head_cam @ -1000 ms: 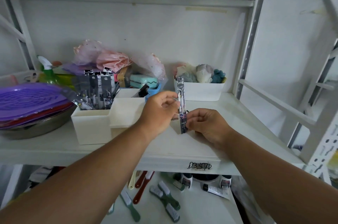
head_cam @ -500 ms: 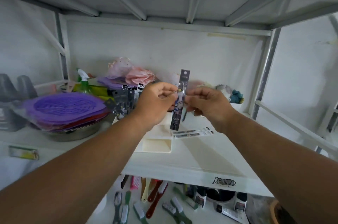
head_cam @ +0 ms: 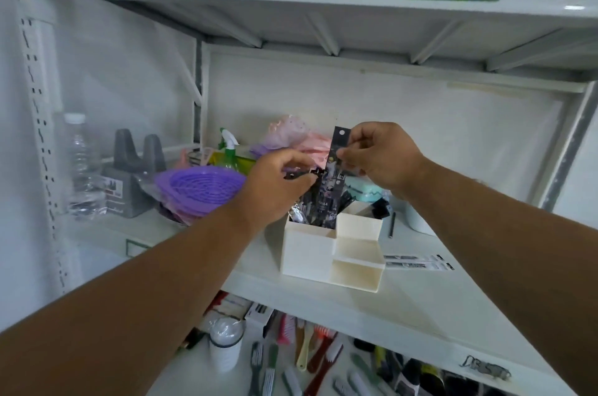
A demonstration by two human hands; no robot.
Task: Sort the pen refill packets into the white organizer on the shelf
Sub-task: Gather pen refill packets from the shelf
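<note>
Head view: the right hand (head_cam: 380, 157) pinches a long, dark, glossy pen refill packet (head_cam: 333, 175) near its top, holding it upright above the white plastic organizer (head_cam: 326, 250) on the shelf (head_cam: 417, 305), likely to slot it in. The left hand (head_cam: 278, 185) pinches standing packets (head_cam: 307, 206), apparently making room.

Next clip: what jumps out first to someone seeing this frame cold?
Two bare hands meet mid-frame: the right hand pinches a dark pen refill packet upright over the packed rear-left compartment of the white organizer, and the left hand touches the packets standing there. To the left sits a purple basket; two more packets lie flat right of the organizer.
</note>
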